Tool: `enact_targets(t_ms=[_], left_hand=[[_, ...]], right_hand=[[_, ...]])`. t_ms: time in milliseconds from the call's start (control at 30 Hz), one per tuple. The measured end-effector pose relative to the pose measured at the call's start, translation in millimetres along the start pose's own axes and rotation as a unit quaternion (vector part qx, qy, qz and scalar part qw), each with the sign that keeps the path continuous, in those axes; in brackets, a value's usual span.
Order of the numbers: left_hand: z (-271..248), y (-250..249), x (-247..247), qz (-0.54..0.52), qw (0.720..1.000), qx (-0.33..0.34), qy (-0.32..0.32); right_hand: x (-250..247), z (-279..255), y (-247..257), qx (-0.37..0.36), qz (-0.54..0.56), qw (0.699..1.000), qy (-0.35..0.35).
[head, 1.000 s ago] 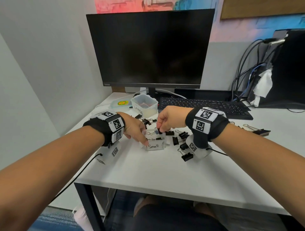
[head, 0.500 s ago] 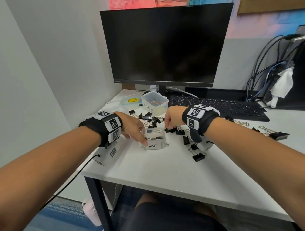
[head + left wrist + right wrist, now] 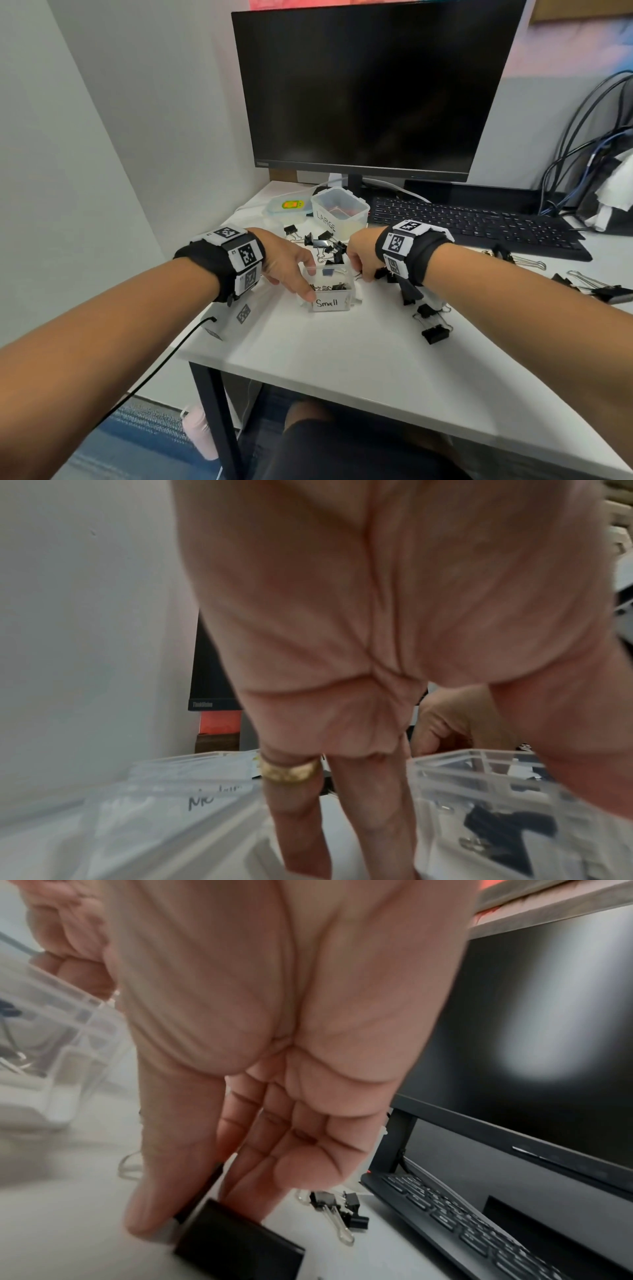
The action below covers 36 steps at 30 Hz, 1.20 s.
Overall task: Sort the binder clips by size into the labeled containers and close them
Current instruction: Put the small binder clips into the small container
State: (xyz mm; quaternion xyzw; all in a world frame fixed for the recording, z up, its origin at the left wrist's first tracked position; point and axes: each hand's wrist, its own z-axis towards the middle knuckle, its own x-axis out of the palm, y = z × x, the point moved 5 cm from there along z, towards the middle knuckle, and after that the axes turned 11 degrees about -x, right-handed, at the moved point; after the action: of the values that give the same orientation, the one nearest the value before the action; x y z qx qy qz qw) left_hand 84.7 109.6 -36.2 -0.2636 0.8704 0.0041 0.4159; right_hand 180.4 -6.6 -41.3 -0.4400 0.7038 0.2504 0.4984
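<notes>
Steadying the "Small" container as before, the left hand stays put, thumb on its near wall and fingers extended beside it; small clips already lie inside; rightward, the right hand has left the container's mouth and dropped to the desk, thumb and fingers closing on a black binder clip; judged so, the last small clip is deposited and another pick begins.

R hand fingertips hidden; medium container label blurred.
</notes>
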Motion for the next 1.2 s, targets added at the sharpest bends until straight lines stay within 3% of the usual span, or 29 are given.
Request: enact_targets(t_ms=[167, 400, 633, 800, 967, 1100, 1200], left_hand=[[-2, -2, 0, 0.009, 1.000, 0.003, 0.000], [-1, -6, -3, 0.031, 0.999, 0.003, -0.017], [1, -7, -3, 0.045, 0.999, 0.005, -0.030], [4, -5, -3, 0.033, 0.999, 0.003, -0.021], [6, -8, -6, 0.025, 0.999, 0.012, -0.017], [8, -11, -8, 0.053, 0.998, 0.012, -0.016], [10, -11, -11, 0.068, 0.998, 0.012, -0.011]], right_hand=[[-7, -3, -5, 0.009, 0.029, 1.000, -0.007], [-40, -23, -2, -0.014, 0.219, 0.966, -0.134], [-36, -24, 13, -0.032, 0.252, 0.962, -0.095], [-38, -14, -8, 0.033, 0.196, 0.974, -0.110], [-27, 8, -32, 0.102, 0.091, 0.989, -0.051], [-19, 20, -45, 0.112, 0.046, 0.990, -0.077], [-12, 29, -51, 0.120, 0.028, 0.992, -0.030]])
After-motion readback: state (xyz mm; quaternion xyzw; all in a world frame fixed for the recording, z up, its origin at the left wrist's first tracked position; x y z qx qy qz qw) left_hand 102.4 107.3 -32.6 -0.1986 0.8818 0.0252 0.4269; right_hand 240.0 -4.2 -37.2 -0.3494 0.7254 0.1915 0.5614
